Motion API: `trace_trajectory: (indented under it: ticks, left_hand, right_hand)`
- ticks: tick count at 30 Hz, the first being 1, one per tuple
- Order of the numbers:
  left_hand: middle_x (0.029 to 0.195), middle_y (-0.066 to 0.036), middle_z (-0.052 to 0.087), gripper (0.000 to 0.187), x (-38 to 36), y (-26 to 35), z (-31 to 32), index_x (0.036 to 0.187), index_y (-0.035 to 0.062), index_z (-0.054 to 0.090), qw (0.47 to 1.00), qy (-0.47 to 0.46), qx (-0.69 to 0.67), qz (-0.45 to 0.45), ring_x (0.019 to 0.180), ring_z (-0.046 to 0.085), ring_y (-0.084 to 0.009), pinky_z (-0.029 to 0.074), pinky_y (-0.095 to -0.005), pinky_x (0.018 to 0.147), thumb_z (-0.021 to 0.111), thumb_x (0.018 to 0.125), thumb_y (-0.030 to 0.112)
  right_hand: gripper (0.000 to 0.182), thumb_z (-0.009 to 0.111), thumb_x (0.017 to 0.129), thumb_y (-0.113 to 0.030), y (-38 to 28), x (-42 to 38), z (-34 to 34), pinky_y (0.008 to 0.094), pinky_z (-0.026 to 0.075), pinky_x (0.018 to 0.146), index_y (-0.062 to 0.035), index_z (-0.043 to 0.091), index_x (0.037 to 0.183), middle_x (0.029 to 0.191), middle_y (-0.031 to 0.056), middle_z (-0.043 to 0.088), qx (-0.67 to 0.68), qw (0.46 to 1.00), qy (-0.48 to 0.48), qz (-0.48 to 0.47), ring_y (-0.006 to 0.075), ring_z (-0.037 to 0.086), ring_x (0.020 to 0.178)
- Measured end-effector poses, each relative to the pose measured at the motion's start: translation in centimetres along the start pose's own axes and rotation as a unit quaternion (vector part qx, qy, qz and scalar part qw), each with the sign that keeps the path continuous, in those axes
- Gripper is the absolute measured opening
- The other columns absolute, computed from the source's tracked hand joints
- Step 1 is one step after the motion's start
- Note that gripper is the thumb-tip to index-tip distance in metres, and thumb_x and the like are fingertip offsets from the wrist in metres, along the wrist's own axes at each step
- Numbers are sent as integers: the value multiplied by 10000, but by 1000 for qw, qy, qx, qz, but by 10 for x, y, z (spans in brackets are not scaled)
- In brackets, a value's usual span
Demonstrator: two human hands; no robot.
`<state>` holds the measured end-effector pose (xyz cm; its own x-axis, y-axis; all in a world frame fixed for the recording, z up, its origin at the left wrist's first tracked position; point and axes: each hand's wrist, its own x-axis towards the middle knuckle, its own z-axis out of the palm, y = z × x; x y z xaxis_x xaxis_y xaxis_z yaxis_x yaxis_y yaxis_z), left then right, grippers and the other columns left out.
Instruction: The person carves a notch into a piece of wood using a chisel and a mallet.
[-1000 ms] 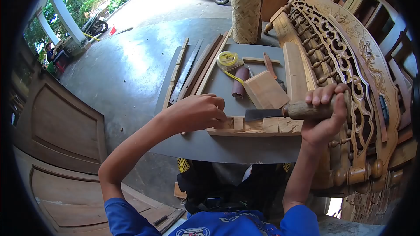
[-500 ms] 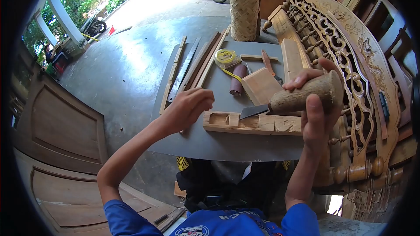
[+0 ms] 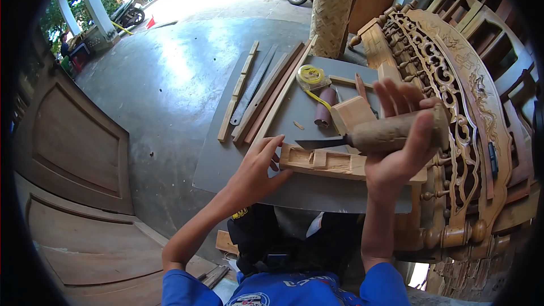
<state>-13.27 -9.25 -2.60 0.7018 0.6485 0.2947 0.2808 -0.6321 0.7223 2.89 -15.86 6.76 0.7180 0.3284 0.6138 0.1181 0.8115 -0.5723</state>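
Observation:
My right hand (image 3: 399, 161) holds a chisel (image 3: 391, 133) by its thick, rough wooden handle, thumb in front and fingers spread loosely behind it. Its dark flat blade points left, over a notched wooden block (image 3: 340, 162) with mortises cut in its upper face. At the block's left end is my left hand (image 3: 258, 170), its thumb and fingers apart around that end. Behind the block are a smaller wood piece (image 3: 352, 114), a dark reddish roll (image 3: 324, 107) and a tape measure (image 3: 311, 76) with its yellow tape partly out.
A hand saw (image 3: 252, 90) and several wood strips (image 3: 272, 90) lie on the left of the grey table (image 3: 218, 175). A carved wooden headboard (image 3: 453, 90) leans at the right. A woven bamboo column (image 3: 331, 11) stands behind. Panelled doors (image 3: 79, 141) are at the left.
My left hand has come down to the block's left end, its fingers spreading. My right hand has loosened its fingers around the chisel handle. The view has shifted slightly.

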Motion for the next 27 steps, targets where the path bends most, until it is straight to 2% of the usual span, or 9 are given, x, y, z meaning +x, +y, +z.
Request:
trace_trajectory:
  ticks: [2, 5, 6, 10, 13, 15, 19, 21, 27]
  left_hand:
    - [1049, -129, 524, 553, -1, -3, 3, 1190, -17, 448, 1000, 8, -29, -3, 814, 577, -167, 515, -262, 672, 684, 694, 46]
    - [1045, -118, 525, 503, 0, -7, 2, 1145, -14, 486, 997, 3, -71, -10, 811, 581, -152, 523, -257, 682, 688, 688, 34]
    - [1045, -117, 528, 487, 0, -8, 2, 1130, -13, 496, 996, 3, -84, -13, 808, 582, -150, 525, -256, 684, 692, 687, 39]
    - [1038, -120, 545, 462, -4, -11, 4, 1100, -17, 508, 991, 2, -127, -36, 795, 592, -152, 527, -261, 686, 702, 687, 51]
    - [1026, -123, 559, 471, -5, -14, 8, 1101, -21, 507, 992, 18, -120, -26, 788, 599, -156, 526, -260, 680, 710, 682, 53]
    - [1017, -124, 562, 474, -7, -16, 9, 1098, -24, 507, 991, 10, -127, -30, 779, 602, -159, 525, -260, 676, 714, 679, 57]
    - [1004, -126, 569, 485, -6, -18, 8, 1099, -28, 504, 990, 1, -136, -27, 767, 605, -161, 523, -262, 663, 721, 676, 63]
    - [1003, -126, 569, 489, -6, -20, 8, 1103, -26, 501, 990, 1, -138, -17, 764, 606, -162, 522, -262, 654, 722, 676, 65]
    - [1007, -122, 569, 491, -6, -19, 7, 1120, -9, 496, 989, 6, -147, -11, 773, 599, -165, 514, -265, 651, 715, 690, 81]
  right_hand:
    - [199, 487, 894, -228, 9, -10, -7, 421, 522, 714, -51, 405, 932, 740, 52, 465, -113, 991, -49, -60, 166, 496, 580]
    - [256, 498, 879, -265, -2, -18, -1, 441, 514, 711, -50, 384, 958, 734, 62, 464, -133, 984, -104, -52, 164, 487, 596]
    - [368, 516, 851, -326, -6, -23, 6, 442, 516, 692, -49, 354, 1031, 782, 86, 461, -90, 994, -65, -6, 162, 482, 607]
    - [589, 553, 795, -419, -6, -35, 9, 401, 529, 609, -62, 267, 1167, 879, 119, 438, -106, 989, -80, -61, 171, 486, 602]
    - [468, 581, 806, -163, -18, -41, 4, 472, 513, 719, -103, 237, 1118, 908, 154, 494, 32, 974, -221, -35, 242, 554, 753]
    - [553, 565, 804, -359, -12, -46, 10, 339, 516, 481, -78, 224, 1137, 775, 117, 463, -42, 974, -195, -103, 180, 512, 531]
    - [533, 628, 777, -291, -21, -49, 5, 345, 496, 472, -94, 223, 1061, 674, 119, 507, 0, 961, -260, -90, 215, 527, 505]
    - [554, 675, 760, -201, -29, -53, 2, 403, 507, 551, -111, 196, 1022, 733, 157, 554, 24, 959, -276, -54, 267, 578, 591]
    - [593, 708, 734, -236, -33, -59, 3, 384, 519, 471, -101, 200, 1009, 706, 152, 560, -7, 953, -285, -101, 270, 587, 538]
